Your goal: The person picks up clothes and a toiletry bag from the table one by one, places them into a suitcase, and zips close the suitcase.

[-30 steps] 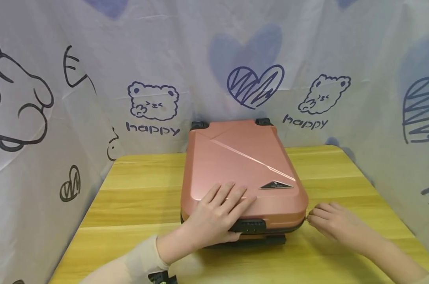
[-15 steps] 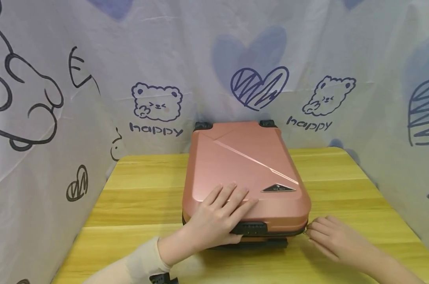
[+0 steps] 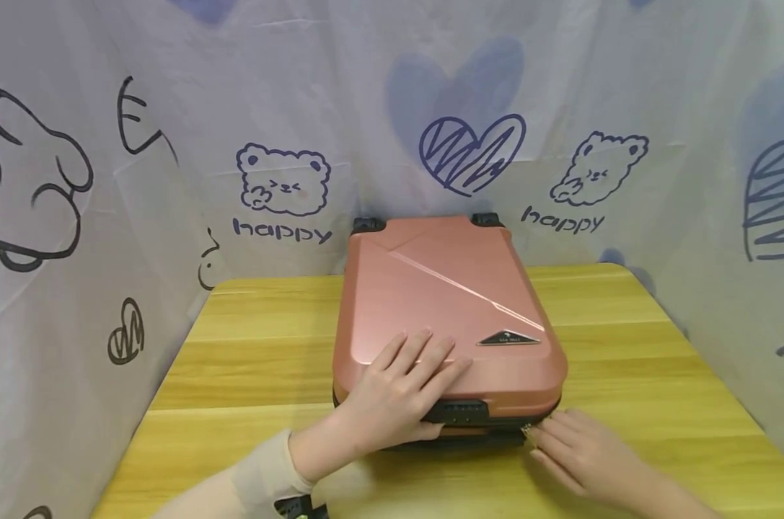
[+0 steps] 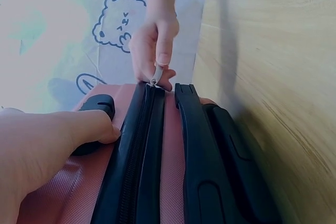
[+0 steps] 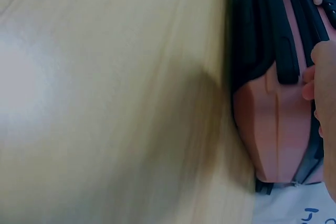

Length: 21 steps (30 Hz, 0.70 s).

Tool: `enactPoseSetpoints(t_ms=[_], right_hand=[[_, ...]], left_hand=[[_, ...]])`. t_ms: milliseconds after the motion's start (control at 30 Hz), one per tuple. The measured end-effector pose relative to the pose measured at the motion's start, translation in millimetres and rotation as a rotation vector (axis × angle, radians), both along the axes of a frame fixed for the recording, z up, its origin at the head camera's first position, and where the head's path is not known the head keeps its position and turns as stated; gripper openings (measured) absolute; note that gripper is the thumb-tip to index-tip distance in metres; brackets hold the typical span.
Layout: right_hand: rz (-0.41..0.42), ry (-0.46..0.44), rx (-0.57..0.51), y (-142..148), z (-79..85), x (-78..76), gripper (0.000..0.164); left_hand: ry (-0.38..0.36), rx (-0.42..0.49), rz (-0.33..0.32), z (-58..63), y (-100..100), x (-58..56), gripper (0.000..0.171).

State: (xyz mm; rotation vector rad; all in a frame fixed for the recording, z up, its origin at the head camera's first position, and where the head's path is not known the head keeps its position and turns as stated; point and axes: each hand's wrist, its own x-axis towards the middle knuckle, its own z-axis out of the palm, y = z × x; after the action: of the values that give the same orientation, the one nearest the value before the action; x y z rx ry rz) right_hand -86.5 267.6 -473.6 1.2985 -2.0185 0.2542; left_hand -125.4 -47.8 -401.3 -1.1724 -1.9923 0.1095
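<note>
A pink hard-shell suitcase (image 3: 443, 281) lies flat on the wooden table, its black combination lock (image 3: 466, 412) at the near edge. My left hand (image 3: 388, 404) rests on the lid's near part with fingers spread. Its thumb reaches down by the lock. At the near right corner my right hand (image 3: 580, 450) pinches a metal zipper pull (image 4: 158, 73) between thumb and fingers. In the left wrist view the black zipper (image 4: 134, 156) runs along the suitcase's side from that pull. Beside it is a black carry handle (image 4: 193, 129). The right wrist view shows the right hand only partly.
The yellow wood-grain table (image 3: 255, 346) extends on both sides of the suitcase. A white curtain (image 3: 379, 86) with bear and heart drawings stands behind and at both sides. Black wheels (image 3: 368, 225) at the suitcase's far end are close to it.
My right hand has moved left and toward me, from the suitcase's right side round to its near corner, with the zipper pull. The left hand stays in place on the lid.
</note>
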Motion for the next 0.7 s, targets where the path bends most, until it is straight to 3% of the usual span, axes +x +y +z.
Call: enactPoseSetpoints(t_ms=[133, 233, 333, 467, 533, 600, 700], right_hand=[[-0.037, -0.019, -0.061, -4, -9.2, 2.1, 0.036], [-0.028, -0.238, -0.161, -4, -16.3, 7.1, 0.021], [0.098, -0.739, -0.341, -3, -18.6, 12.1, 0.020], [0.408, -1.507, -0.642, 2, -16.5, 10.8, 0.034], [0.566, -1.827, -0.732, 5, -16.4, 7.3, 0.041], [0.679, -2.087, -0.806, 7, -17.4, 4.6, 0.048], [0.794, -2.311, -0.872, 11, -20.9, 3.5, 0.056]], left_hand=[[0.005, -0.001, -0.001, 0.0, -1, 0.3, 0.100], [0.011, -0.002, -0.002, -0.1, -1, 0.0, 0.100], [0.010, -0.003, -0.002, -0.2, -1, -0.3, 0.100], [0.006, -0.007, -0.001, -0.5, -1, -0.1, 0.101], [0.007, -0.010, 0.001, -0.5, -1, 0.1, 0.102], [0.009, -0.010, 0.001, -0.7, -1, 0.1, 0.103], [0.015, -0.011, 0.000, -0.9, 0, -0.2, 0.102]])
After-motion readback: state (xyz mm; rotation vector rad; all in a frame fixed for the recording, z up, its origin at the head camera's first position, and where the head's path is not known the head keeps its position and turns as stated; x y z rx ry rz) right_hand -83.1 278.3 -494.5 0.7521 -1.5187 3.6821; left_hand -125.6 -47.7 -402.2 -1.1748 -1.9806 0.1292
